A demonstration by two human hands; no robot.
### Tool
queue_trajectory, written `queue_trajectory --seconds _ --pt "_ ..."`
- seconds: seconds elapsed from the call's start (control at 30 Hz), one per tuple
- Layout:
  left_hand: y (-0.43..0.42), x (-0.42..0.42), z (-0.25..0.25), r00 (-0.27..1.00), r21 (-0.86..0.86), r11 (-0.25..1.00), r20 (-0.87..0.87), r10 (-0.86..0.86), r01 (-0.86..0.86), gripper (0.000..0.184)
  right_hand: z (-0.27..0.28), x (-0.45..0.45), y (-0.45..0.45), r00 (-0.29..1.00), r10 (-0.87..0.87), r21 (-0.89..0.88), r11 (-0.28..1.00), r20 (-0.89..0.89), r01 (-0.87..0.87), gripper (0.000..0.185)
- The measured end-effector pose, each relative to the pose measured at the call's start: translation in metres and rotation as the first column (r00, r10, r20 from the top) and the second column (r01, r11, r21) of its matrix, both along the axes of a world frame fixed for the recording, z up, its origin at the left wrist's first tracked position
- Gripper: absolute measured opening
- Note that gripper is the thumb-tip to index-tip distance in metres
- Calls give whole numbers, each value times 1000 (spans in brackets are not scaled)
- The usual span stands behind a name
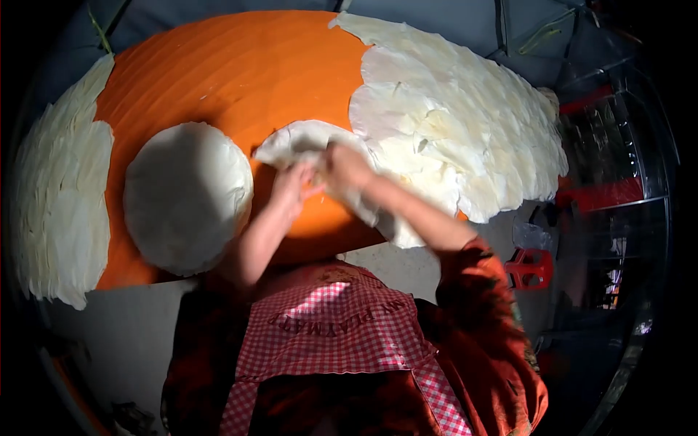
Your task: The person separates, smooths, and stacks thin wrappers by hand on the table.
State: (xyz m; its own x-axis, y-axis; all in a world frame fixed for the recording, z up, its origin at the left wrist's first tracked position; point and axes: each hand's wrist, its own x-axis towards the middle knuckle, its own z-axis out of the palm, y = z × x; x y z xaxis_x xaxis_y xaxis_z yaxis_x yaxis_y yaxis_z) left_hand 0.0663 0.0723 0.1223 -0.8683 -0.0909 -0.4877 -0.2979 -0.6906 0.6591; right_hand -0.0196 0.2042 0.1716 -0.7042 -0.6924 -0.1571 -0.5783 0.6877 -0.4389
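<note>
evidently you're partway through, judging by how things lie. your right hand (345, 167), fingers curled, is at the limp, curved white piece of thin sheeting (313, 131); your left hand (294, 185) is just beside it, under that piece's left end. blur hides whether either one grips, so i cannot tell. right of your hands, overlapping off-white thin sheets (458, 116) already lie spread; more cream-white layered sheets (65, 189) lie far left. the round white flat disc (187, 196), left of your left hand, looks unhandled on the orange-covered worktop (233, 73).
</note>
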Motion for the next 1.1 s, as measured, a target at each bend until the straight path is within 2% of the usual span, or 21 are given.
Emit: queue_trajectory --seconds 0.03,0.07,0.1,0.2,0.23,0.27,0.3,0.37,0.4,0.47,0.53,0.6,0.63,0.67,0.73,0.77,0.8,0.83,0.93,1.0,1.1 --pt "1 -26 16 995 44 999 -102 22 -17 25 46 -25 -3 980 52 86 996 -190 -36 18" --pt "-1 -49 43 973 90 996 -232 9 13 19 71 -56 0 947 62 -2 998 -315 -66 17" --pt "2 -65 77 945 105 994 -326 41 -6 16 100 -81 2 912 97 -61 989 -398 -132 20" --pt "2 -87 146 815 276 960 -547 193 -42 10 210 -65 -1 744 177 7 974 -645 -225 26" --pt "1 -85 151 787 294 955 -581 206 -33 13 227 -60 3 638 243 9 938 -730 -347 12" --pt "1 -78 155 757 314 949 -618 215 -13 15 241 -41 6 590 271 18 917 -761 -399 19" --pt "5 -60 168 776 188 981 -611 156 -49 25 238 -26 9 589 247 38 939 -770 -343 22" --pt "11 -37 136 737 175 983 -656 164 -62 33 197 -5 12 694 65 -275 888 -717 -368 19" --pt "12 -25 116 767 238 969 -610 197 -59 31 181 9 17 709 147 -161 924 -690 -348 15" --pt "10 -9 23 869 39 994 -484 105 -99 27 104 11 31 698 202 -159 895 -687 -416 23" --pt "0 11 -96 924 -420 905 -369 -99 -71 20 23 15 51 832 270 -122 921 -485 -370 33" --pt "-3 41 -132 998 -381 924 -54 12 -31 15 -29 14 90 909 273 -272 891 -315 -362 29" --pt "-2 51 -134 967 37 987 209 143 -154 13 -42 1 114 921 212 -345 881 -327 -325 26" --pt "1 58 -130 968 14 987 201 152 -158 13 -51 -20 142 929 150 -413 864 -338 -290 24" --pt "9 76 -116 967 -31 985 190 172 -169 13 -69 -70 210 976 -182 -497 840 116 216 20" --pt "12 84 -112 966 -44 984 186 180 -175 13 -57 -93 242 929 -354 -468 843 -112 265 22" --pt "14 88 -109 965 -61 981 176 192 -184 13 -24 -105 262 846 -513 -351 826 -142 442 23" --pt "18 92 -108 964 -77 978 168 205 -194 14 -65 -151 310 808 -559 -343 807 -185 480 23" --pt "26 102 -121 960 -61 973 164 228 -221 14 -74 -201 384 734 -524 -90 835 -431 543 23" --pt "38 103 -112 947 -42 963 171 271 -268 14 -105 -226 415 576 -597 -55 719 -558 693 23" --pt "58 108 -89 928 -113 945 189 322 -305 14 -109 -237 428 560 -678 183 546 -476 817 26"
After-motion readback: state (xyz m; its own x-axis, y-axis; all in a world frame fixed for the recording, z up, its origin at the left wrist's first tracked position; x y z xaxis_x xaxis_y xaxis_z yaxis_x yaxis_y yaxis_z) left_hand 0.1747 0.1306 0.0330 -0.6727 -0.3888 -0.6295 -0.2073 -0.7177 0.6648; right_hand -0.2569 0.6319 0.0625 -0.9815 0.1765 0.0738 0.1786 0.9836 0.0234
